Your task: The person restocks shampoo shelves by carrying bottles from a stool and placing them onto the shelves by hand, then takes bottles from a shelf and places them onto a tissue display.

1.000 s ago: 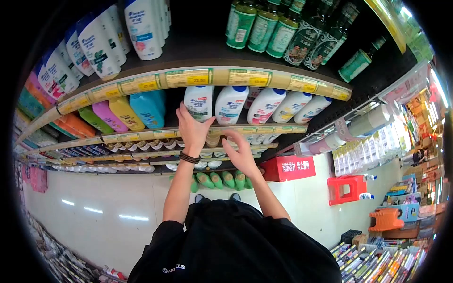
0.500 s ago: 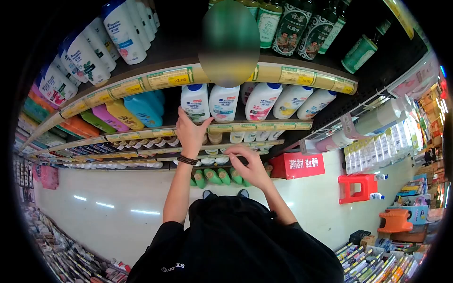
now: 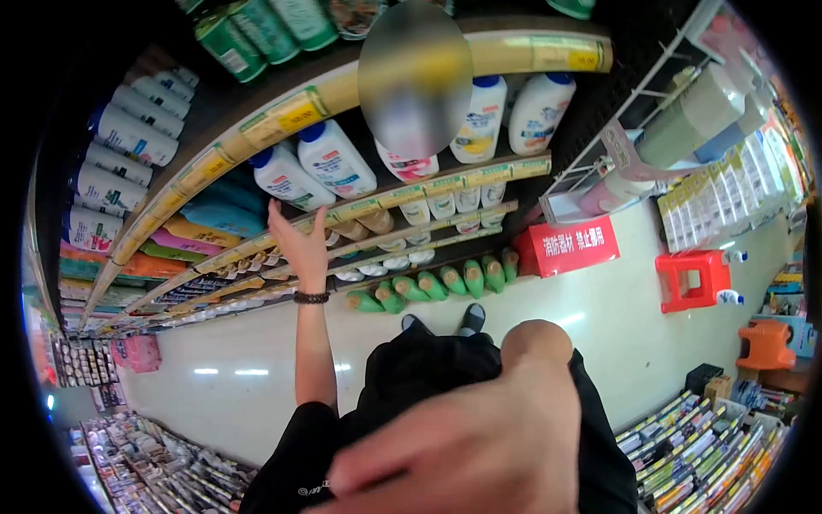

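My left hand (image 3: 300, 244), with a dark beaded bracelet at the wrist, reaches to the shelf edge (image 3: 368, 206). Its thumb and fingers are spread at the base of a white shampoo bottle with a blue cap (image 3: 287, 178). A second white bottle (image 3: 336, 160) stands just right of it. Farther right on this shelf are a yellow-labelled bottle (image 3: 479, 120) and another white one (image 3: 541, 113). Close to the camera, low in the view, my right hand (image 3: 462, 445) is large and blurred, its fingers pointing left, and nothing shows in it.
Green bottles (image 3: 428, 285) line the bottom of the shelving. A red box (image 3: 569, 246) and a red stool (image 3: 693, 281) stand on the right. Green glass bottles (image 3: 300, 21) are on the upper shelf. Low racks of goods (image 3: 702, 445) fill the lower right. A blurred oval covers part of the shelf.
The view has turned, so the shelves slant more and the bottles appear farther left. My right hand has come from near the lower shelves toward the camera. My left hand remains by the same bottle.
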Demonstrator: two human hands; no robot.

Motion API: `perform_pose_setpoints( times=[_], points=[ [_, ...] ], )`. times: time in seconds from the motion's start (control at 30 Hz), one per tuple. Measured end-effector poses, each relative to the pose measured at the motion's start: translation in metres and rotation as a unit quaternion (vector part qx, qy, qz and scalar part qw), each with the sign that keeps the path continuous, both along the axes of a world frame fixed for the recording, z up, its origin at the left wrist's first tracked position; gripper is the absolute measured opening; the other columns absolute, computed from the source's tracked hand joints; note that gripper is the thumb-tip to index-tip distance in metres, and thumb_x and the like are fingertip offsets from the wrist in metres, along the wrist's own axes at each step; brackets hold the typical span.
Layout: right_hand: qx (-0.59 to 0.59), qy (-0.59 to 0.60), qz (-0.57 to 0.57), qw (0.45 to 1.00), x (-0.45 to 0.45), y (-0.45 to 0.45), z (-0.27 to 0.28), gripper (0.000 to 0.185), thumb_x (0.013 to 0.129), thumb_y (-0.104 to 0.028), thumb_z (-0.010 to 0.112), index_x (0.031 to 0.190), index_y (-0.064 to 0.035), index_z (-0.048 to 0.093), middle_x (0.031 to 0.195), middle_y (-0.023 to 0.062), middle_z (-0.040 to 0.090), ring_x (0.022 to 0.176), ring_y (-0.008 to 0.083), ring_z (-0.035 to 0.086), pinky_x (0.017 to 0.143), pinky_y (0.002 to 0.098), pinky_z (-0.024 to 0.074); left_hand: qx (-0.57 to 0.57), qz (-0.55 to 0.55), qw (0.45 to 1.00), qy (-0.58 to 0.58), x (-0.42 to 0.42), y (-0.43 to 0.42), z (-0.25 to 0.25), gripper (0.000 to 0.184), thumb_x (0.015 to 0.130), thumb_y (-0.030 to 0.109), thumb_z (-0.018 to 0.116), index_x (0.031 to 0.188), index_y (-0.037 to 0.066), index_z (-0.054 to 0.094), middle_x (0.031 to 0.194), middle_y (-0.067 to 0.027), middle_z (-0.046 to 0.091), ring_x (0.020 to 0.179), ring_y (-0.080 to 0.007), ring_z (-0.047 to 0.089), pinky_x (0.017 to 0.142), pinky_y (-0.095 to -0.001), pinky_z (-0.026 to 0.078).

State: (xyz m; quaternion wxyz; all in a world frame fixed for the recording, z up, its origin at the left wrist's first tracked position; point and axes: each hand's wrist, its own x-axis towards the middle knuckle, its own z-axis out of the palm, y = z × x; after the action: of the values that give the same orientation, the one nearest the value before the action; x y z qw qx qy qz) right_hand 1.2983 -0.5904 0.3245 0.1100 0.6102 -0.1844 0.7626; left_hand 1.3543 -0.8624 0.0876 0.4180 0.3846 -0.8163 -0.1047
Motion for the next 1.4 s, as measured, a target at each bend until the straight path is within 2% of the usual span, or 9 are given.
perform_pose_setpoints(
  times=[0.27,0.43,0.67,0.8,0.87,1.13,1.23,1.3,1.4],
  points=[
    [-0.044,-0.164,-0.022,0.985,-0.023,0.082,-0.022,0.022,0.089,-0.007,0.057,0.089,0.0094,0.071,0.096,0.0227,0.071,0.078,0.0302,0.068,0.056,0.0308,0.0505,0.006,-0.087,0.994,-0.067,0.034,0.092,-0.042,0.046,0.083,0.009,0.071,0.126,0.002,0.056,0.131,-0.0191,0.050,0.125,-0.0368,0.045,0.105,-0.0453,0.036],
    [0.000,-0.040,0.017,0.999,-0.067,0.125,-0.053,0.013,0.092,-0.002,0.056,0.091,0.0006,0.069,0.096,0.0200,0.072,0.083,0.0331,0.070,0.064,0.0351,0.0552,0.044,-0.161,0.981,-0.097,0.036,0.135,-0.082,0.031,0.082,0.006,0.069,0.112,0.002,0.062,0.123,-0.0161,0.056,0.117,-0.0352,0.053,0.099,-0.0441,0.042],
    [0.106,-0.130,0.019,0.986,-0.034,0.163,-0.068,0.010,0.081,0.007,0.066,0.086,0.0044,0.073,0.088,0.0219,0.072,0.072,0.0286,0.069,0.053,0.0299,0.0522,0.276,-0.376,0.841,-0.274,0.043,0.196,-0.096,0.029,0.087,0.015,0.066,0.113,0.003,0.062,0.114,-0.0164,0.063,0.105,-0.0345,0.061,0.090,-0.0411,0.049],
    [0.087,-0.211,-0.042,0.973,0.027,0.152,-0.018,0.011,0.081,0.002,0.064,0.073,0.0054,0.069,0.076,0.0193,0.070,0.059,0.0247,0.067,0.053,0.0297,0.0532,0.338,-0.393,0.763,-0.386,0.099,0.210,-0.165,0.042,0.087,0.027,0.066,0.123,0.005,0.059,0.118,-0.0170,0.064,0.108,-0.0328,0.062,0.092,-0.0419,0.049],
    [0.077,-0.250,-0.070,0.963,0.065,0.145,0.003,0.014,0.083,0.000,0.063,0.071,0.0057,0.067,0.075,0.0187,0.070,0.057,0.0243,0.066,0.055,0.0298,0.0538,0.387,-0.342,0.778,-0.358,0.143,0.221,-0.203,0.041,0.085,0.024,0.068,0.121,0.006,0.061,0.110,-0.0171,0.068,0.103,-0.0314,0.066,0.088,-0.0413,0.052],
    [0.082,-0.091,0.016,0.992,0.149,0.160,0.000,0.016,0.088,-0.002,0.059,0.079,0.0079,0.067,0.081,0.0205,0.070,0.065,0.0269,0.068,0.060,0.0320,0.0552,0.555,-0.138,0.787,-0.231,0.384,0.292,-0.326,0.032,0.085,0.020,0.068,0.112,0.002,0.066,0.097,-0.0173,0.072,0.093,-0.0263,0.071,0.082,-0.0372,0.056],
    [0.117,-0.082,0.037,0.989,0.166,0.172,0.001,0.017,0.089,-0.003,0.057,0.082,0.0087,0.067,0.084,0.0211,0.070,0.068,0.0279,0.068,0.062,0.0329,0.0556,0.591,-0.092,0.738,-0.312,0.460,0.327,-0.354,0.035,0.083,0.021,0.069,0.113,0.003,0.067,0.096,-0.0164,0.073,0.086,-0.0289,0.071,0.080,-0.0387,0.056],
    [0.142,-0.078,0.045,0.986,0.172,0.188,0.004,0.018,0.091,-0.004,0.056,0.084,0.0092,0.067,0.085,0.0216,0.070,0.069,0.0285,0.069,0.064,0.0334,0.0560,0.585,-0.246,0.743,-0.213,0.538,0.341,-0.420,0.033,0.086,0.028,0.065,0.110,0.006,0.070,0.096,-0.0175,0.073,0.092,-0.0284,0.070,0.080,-0.0365,0.055],
    [0.177,-0.088,0.034,0.980,0.175,0.219,0.006,0.020,0.092,-0.004,0.055,0.087,0.0100,0.067,0.087,0.0222,0.070,0.072,0.0295,0.069,0.066,0.0342,0.0565,0.589,-0.209,0.708,-0.327,0.590,0.353,-0.407,0.033,0.086,0.027,0.064,0.109,0.005,0.070,0.094,-0.0159,0.073,0.090,-0.0268,0.070,0.079,-0.0365,0.055]
  ],
)
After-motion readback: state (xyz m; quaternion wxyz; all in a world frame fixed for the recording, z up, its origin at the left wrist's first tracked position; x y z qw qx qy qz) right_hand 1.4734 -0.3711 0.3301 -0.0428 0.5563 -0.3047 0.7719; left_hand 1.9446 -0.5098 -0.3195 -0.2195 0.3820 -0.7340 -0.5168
